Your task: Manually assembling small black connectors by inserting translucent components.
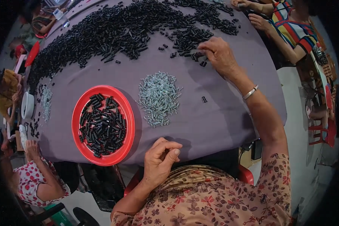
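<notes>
My left hand (161,160) is raised at the table's near edge, its fingers curled in and the thumb against them; whatever they may hold is hidden. My right hand (219,54) reaches far out on the right, fingers bent and a little blurred, over a small cluster of short black cylindrical plastic pieces (197,56). One single black piece (204,99) lies nearer to me. In the middle of the cloth is a pile of small silvery coil springs (159,98). To its left stands a red oval basin (75,124) with many black pieces (105,130) inside.
A large heap of black pieces (120,30) spreads along the far side of the cloth-covered table (229,124). A person in a striped top (290,22) works at the far right. Other people sit along the left, by a white bowl (27,105) and a smaller spring pile (46,98).
</notes>
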`<state>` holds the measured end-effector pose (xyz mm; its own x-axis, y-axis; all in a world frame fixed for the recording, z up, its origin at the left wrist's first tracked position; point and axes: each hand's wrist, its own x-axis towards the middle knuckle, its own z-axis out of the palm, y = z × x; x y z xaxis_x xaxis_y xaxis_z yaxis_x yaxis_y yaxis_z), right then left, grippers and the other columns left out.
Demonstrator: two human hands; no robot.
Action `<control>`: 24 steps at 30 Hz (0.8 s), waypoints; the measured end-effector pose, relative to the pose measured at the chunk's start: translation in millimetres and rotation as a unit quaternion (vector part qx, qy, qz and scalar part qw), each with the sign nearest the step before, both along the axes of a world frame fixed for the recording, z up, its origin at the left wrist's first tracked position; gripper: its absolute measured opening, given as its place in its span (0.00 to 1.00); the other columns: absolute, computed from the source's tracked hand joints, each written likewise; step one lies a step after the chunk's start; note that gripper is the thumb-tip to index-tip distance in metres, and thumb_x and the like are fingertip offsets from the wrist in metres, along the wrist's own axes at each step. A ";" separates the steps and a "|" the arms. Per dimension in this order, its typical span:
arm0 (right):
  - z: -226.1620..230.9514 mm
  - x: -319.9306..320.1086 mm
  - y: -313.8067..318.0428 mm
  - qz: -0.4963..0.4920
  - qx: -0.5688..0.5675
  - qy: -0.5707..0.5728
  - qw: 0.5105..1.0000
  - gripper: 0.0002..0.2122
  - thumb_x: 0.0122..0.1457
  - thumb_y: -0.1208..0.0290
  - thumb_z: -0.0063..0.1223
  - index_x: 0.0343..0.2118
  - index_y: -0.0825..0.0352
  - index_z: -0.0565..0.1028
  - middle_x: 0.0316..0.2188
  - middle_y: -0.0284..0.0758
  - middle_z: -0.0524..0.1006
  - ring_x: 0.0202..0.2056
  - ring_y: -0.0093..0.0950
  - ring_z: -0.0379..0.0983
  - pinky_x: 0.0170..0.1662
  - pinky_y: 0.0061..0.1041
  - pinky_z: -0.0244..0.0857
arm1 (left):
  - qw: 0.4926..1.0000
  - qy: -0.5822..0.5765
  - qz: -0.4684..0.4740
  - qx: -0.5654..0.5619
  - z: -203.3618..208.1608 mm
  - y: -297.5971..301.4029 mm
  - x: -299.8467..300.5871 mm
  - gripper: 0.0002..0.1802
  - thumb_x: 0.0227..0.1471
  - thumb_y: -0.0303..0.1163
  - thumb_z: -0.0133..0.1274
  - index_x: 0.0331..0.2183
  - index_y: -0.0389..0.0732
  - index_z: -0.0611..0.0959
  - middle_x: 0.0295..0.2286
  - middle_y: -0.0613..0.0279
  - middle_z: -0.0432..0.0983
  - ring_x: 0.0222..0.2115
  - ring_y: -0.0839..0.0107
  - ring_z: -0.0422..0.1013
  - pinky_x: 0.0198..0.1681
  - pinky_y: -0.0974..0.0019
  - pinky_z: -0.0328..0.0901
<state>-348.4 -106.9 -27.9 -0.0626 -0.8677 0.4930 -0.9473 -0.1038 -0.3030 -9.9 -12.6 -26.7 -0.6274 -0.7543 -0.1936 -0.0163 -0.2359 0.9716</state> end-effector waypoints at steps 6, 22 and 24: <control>-1.8 2.1 -31.4 0.007 -0.013 0.095 0.995 0.11 0.51 0.75 0.51 0.39 0.59 0.76 0.29 0.34 0.72 0.35 0.35 0.67 0.38 0.32 0.61 | 1.000 -0.004 -0.011 -0.004 3.0 -1.2 -0.3 0.06 0.53 0.25 0.51 0.34 0.34 0.79 0.28 0.66 0.65 0.25 0.81 0.67 0.28 0.78 0.68; -5.8 20.8 90.6 0.050 0.035 0.084 0.995 0.15 0.53 0.61 0.52 0.42 0.61 0.75 0.47 0.35 0.69 0.55 0.40 0.58 0.55 0.40 0.53 | 1.000 -0.005 -0.010 -0.027 0.9 -1.5 -1.5 0.07 0.53 0.24 0.51 0.34 0.31 0.79 0.28 0.65 0.64 0.24 0.79 0.66 0.28 0.75 0.70; -7.2 19.2 91.0 0.055 0.026 0.057 0.996 0.13 0.53 0.63 0.53 0.40 0.62 0.76 0.46 0.36 0.70 0.53 0.39 0.60 0.53 0.39 0.54 | 1.000 -0.002 -0.008 -0.022 -0.1 -1.5 -1.9 0.07 0.53 0.24 0.51 0.34 0.31 0.79 0.28 0.65 0.63 0.24 0.79 0.66 0.28 0.75 0.70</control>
<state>-329.1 -16.0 -35.1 0.0893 -0.8906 0.4459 -0.9597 -0.1967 -0.2008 -11.8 -14.1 -26.9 -0.6389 -0.7518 -0.1633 -0.0242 -0.1925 0.9810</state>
